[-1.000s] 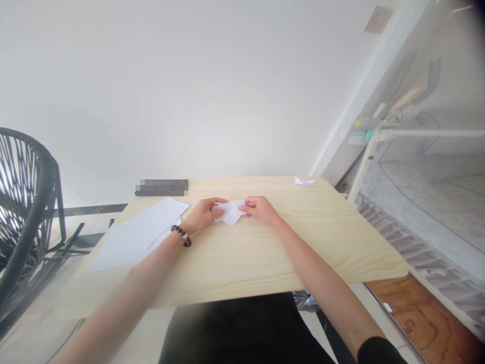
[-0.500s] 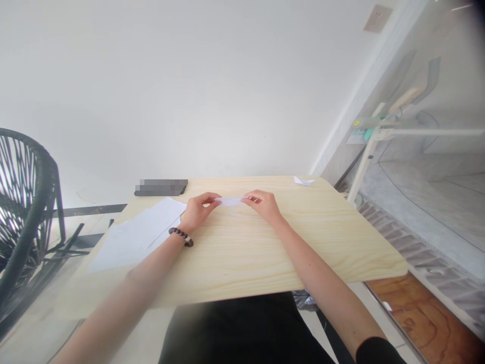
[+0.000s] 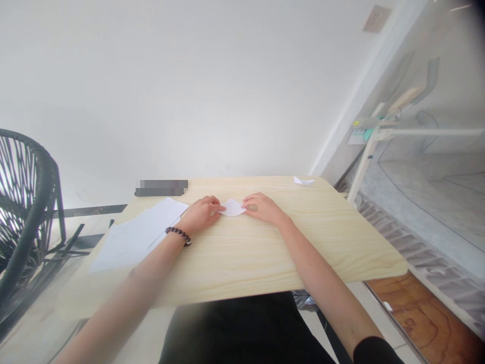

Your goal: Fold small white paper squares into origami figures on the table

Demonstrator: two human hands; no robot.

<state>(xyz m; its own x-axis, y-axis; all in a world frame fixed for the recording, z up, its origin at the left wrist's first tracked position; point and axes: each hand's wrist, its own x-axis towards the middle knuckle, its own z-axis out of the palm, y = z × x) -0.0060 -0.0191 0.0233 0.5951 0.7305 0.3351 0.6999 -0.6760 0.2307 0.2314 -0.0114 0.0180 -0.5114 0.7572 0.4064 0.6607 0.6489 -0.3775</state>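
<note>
Between my two hands a small folded piece of white paper [image 3: 232, 208] bows upward a little, low over the table [image 3: 242, 263]. My left hand [image 3: 203, 212], with a dark bead bracelet at the wrist, pinches its left end between thumb and fingers. At the right end, my right hand [image 3: 263, 208] is closed on the paper in the same way. Parts of both ends are hidden by the fingers. Larger white sheets [image 3: 132, 237] lie under and beside my left forearm.
A small folded white paper [image 3: 303, 181] lies at the table's back right. A dark, pixelated object [image 3: 161, 188] sits at the back left. To the left stands a dark woven chair [image 3: 38, 167]; to the right, a white metal frame [image 3: 369, 156]. A white wall rises behind.
Both hands have come down slightly toward me with the paper. The paper was a flat, narrow strip and now shows a wider, curved shape. My left hand has turned more palm-down.
</note>
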